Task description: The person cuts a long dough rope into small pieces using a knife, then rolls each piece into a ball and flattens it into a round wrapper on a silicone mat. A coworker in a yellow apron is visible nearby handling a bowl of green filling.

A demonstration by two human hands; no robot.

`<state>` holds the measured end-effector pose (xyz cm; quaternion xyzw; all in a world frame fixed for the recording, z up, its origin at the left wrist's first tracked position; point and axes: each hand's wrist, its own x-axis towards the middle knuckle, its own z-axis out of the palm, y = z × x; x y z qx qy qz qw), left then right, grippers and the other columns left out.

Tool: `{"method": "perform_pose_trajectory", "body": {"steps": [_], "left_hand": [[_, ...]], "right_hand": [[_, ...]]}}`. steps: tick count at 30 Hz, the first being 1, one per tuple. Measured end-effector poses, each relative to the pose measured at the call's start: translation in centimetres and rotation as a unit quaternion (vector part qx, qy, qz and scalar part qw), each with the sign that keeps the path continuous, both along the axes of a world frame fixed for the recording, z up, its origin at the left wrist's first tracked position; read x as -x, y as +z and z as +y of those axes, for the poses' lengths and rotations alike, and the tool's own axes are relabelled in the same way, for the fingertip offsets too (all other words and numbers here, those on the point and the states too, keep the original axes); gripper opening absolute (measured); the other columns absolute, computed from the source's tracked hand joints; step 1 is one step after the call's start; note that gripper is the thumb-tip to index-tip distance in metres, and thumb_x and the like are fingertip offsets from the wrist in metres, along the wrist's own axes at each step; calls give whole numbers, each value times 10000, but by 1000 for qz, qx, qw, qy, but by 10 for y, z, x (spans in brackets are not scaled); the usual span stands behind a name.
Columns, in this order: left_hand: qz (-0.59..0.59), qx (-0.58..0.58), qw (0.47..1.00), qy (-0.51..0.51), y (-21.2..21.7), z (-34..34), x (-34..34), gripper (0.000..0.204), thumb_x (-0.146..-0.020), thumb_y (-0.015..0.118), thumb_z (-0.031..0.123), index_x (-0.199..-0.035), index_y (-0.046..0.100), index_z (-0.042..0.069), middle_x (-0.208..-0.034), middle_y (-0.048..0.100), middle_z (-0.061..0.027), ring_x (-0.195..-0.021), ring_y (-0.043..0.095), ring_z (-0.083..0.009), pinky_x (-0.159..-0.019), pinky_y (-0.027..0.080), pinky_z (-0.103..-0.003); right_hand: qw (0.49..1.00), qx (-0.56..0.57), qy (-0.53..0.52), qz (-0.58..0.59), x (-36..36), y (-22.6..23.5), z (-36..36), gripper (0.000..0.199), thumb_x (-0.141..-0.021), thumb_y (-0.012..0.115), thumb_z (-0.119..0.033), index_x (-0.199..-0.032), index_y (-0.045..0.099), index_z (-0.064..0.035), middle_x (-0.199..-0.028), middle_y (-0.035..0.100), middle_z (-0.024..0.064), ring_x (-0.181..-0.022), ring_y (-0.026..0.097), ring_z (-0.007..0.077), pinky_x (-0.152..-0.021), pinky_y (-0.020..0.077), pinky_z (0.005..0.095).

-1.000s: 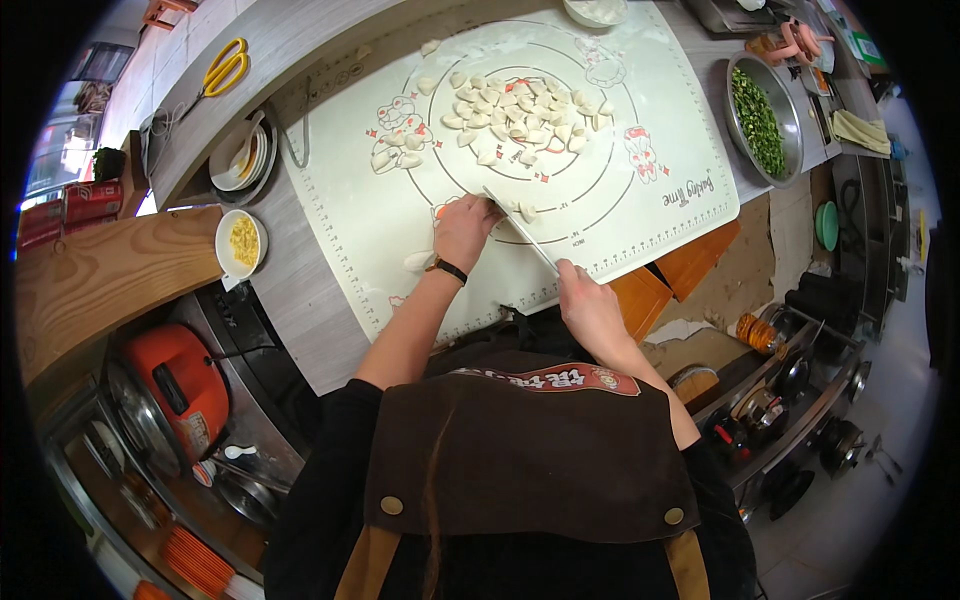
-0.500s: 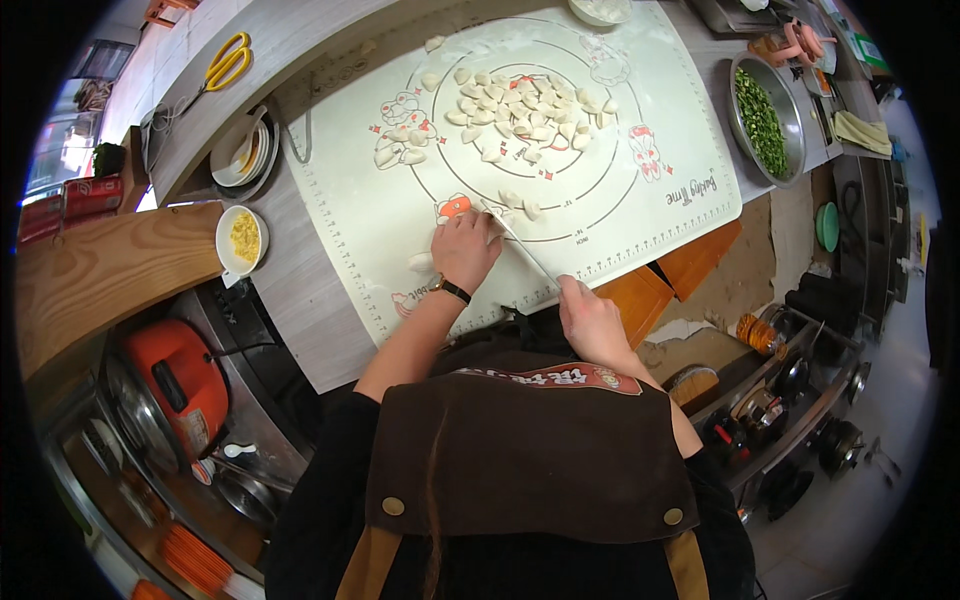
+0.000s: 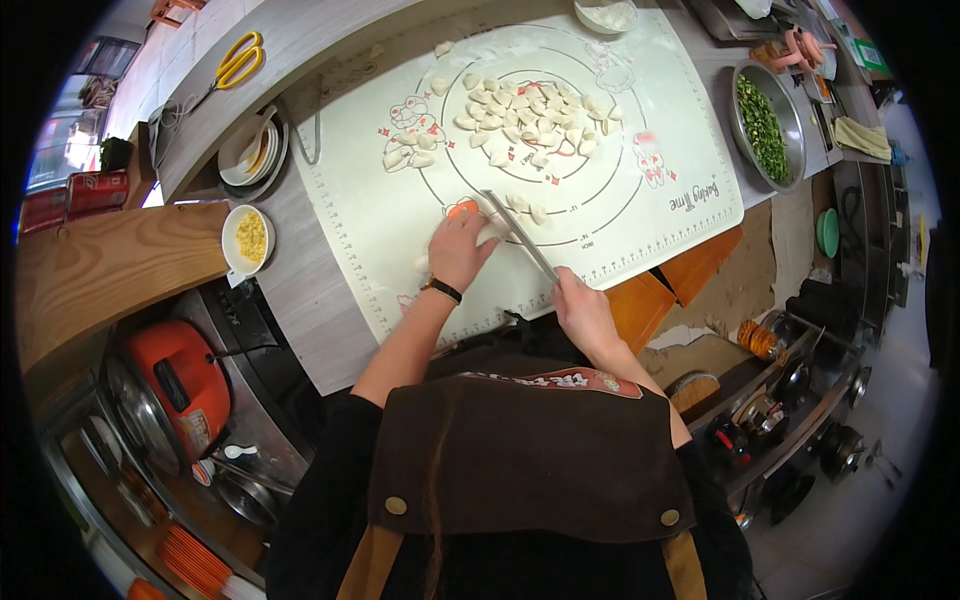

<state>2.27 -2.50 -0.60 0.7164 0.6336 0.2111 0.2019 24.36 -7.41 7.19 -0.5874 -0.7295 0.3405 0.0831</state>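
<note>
My left hand [image 3: 458, 248], with a dark band at its wrist, is closed over a white dough roll [image 3: 491, 229] lying on the pale baking mat [image 3: 620, 245]. Much of the roll is hidden under the fingers. In my right hand [image 3: 585, 312] is the handle of a long knife [image 3: 527, 239]. Its blade points away and to the left, beside the dough's right end, with the tip past my left fingers. Just beyond the blade lie a few cut dough pieces [image 3: 538, 214]. A larger heap of dough pieces [image 3: 530, 115] is scattered over the mat's printed circles.
A steel bowl of chopped greens [image 3: 762, 130] stands at the right, and a white bowl of flour [image 3: 606, 14] at the far edge. To the left are a cup of yellow bits [image 3: 250, 238], stacked plates [image 3: 250, 158] and yellow-handled scissors [image 3: 238, 62].
The knife blade has turned, so more of its flat face shows beside the dough. My left hand has shifted slightly, and the whole view has moved a little.
</note>
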Motion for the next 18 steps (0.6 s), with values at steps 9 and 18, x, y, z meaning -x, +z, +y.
{"method": "perform_pose_trajectory", "body": {"steps": [9,18], "left_hand": [[-10,25,1000,15,-6,10,11,241,-795,707,255,-989,660,119,-935,647,-45,-872,611,-268,-758,511,-376],[26,62,996,65,11,3,8,307,-779,726,298,-1030,650,139,-925,650,-24,-840,633,-243,-687,509,-371]], "right_hand": [[997,11,57,-53,10,20,4,134,-915,512,-78,-1028,446,-44,-829,629,208,-680,605,442,-588,487,524],[999,-24,44,-6,16,-15,17,125,-919,519,-81,-1002,439,-34,-810,625,211,-678,598,448,-579,487,508]]}}
